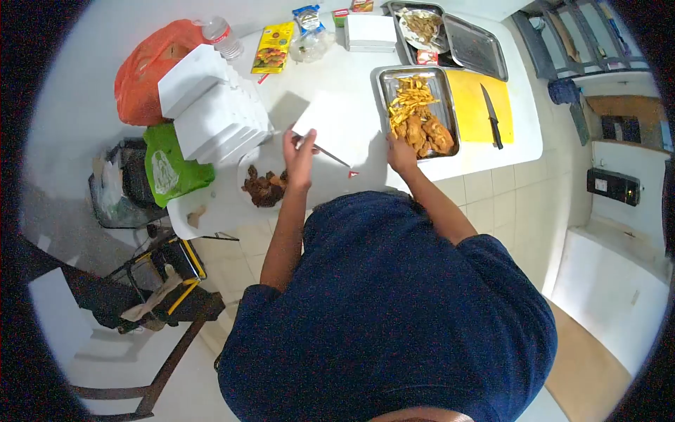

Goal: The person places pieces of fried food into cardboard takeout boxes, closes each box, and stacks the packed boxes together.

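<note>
My left hand [299, 156] is closed on the near left corner of a white takeaway box [337, 116], thumb on top. A thin dark line runs along the box's near side; I cannot tell whether it is an edge or a separate tool. At the lower left corner of a metal tray [455, 119], my right hand [402, 155] has its fingers bunched beside the fried chicken [430, 135]; what they grip is hidden. French fries [411, 98] fill the tray's far part. Dark brown pieces of food [264, 188] lie left of my left hand.
Stacked white boxes [218, 116] stand at the left, by an orange bag [151, 74] and a green bag [169, 165]. A knife [490, 116] lies on a yellow cutting board [467, 105]. Behind are a yellow packet [273, 48], a plastic bottle [222, 39] and another tray [478, 46].
</note>
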A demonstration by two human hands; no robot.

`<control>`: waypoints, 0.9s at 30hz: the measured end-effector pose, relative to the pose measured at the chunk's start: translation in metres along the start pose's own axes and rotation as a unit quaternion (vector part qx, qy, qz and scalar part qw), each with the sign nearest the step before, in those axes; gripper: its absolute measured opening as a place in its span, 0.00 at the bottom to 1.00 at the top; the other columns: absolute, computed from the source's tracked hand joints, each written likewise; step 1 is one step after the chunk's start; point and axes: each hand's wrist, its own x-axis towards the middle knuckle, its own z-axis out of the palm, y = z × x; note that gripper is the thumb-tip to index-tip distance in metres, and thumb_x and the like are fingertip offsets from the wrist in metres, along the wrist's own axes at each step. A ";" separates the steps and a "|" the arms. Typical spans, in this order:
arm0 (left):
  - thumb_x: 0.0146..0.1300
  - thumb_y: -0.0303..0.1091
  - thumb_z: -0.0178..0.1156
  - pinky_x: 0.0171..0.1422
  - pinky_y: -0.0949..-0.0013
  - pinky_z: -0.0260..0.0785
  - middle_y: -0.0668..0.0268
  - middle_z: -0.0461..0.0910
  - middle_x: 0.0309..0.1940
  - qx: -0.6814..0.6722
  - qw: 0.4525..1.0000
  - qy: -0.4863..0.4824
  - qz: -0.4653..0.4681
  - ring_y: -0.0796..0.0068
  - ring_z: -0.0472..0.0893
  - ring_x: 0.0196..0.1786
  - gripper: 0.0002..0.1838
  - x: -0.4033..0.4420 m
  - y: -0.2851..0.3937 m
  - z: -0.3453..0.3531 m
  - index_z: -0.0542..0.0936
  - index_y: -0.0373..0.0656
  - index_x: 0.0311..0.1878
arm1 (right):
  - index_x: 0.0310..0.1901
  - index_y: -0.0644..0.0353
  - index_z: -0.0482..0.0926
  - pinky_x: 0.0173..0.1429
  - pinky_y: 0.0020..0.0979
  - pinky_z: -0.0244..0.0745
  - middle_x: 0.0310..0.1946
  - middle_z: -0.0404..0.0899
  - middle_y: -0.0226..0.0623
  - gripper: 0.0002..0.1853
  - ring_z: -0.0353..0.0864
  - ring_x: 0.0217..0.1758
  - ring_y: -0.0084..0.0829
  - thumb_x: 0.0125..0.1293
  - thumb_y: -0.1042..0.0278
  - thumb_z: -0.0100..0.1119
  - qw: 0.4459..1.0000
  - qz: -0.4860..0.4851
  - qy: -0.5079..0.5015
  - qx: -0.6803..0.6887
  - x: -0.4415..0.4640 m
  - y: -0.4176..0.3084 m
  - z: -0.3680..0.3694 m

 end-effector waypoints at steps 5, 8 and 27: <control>0.58 0.37 0.69 0.47 0.67 0.71 0.54 0.75 0.48 0.058 0.994 -0.014 -0.093 0.69 0.77 0.46 0.31 0.029 -0.085 0.023 0.65 0.37 0.59 | 0.58 0.52 0.70 0.49 0.52 0.75 0.47 0.76 0.55 0.22 0.79 0.45 0.58 0.60 0.71 0.49 1.000 -0.014 0.002 0.009 0.003 0.010 0.002; 0.59 0.36 0.68 0.50 0.67 0.71 0.53 0.78 0.46 0.035 0.992 -0.087 -0.081 0.69 0.78 0.47 0.27 0.053 -0.132 0.030 0.68 0.36 0.57 | 0.59 0.52 0.69 0.48 0.52 0.76 0.47 0.76 0.54 0.23 0.80 0.45 0.57 0.60 0.71 0.49 1.000 0.002 -0.009 -0.020 0.002 0.006 -0.004; 0.34 0.51 0.76 0.70 0.36 0.54 0.44 0.40 0.74 0.593 0.776 -0.206 0.068 0.36 0.50 0.73 0.63 0.023 -0.091 0.072 0.52 0.48 0.74 | 0.41 0.64 0.79 0.45 0.51 0.75 0.37 0.80 0.55 0.14 0.81 0.41 0.54 0.63 0.62 0.53 0.986 -0.148 -0.068 0.015 0.026 -0.016 0.010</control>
